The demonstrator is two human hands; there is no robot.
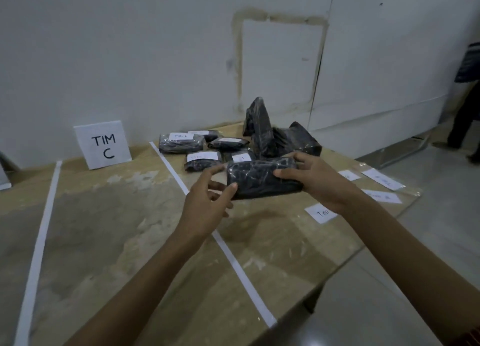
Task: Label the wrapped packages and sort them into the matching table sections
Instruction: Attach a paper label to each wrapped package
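Held above the table (109, 216) right of the white tape line (228, 257): unlabelled black package (262, 179), right hand (319, 182) clamping its right end, left hand (205, 203) half-open, fingertips steadying the left end, probably for labelling.

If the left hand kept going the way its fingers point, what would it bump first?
Probably the wrapped package held by the right hand. The left hand already has fingertips at its near end; depth is hard to judge.

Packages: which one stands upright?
The tall package at the pile's back, leaning on end near the wall; the labelled packages lie flat.
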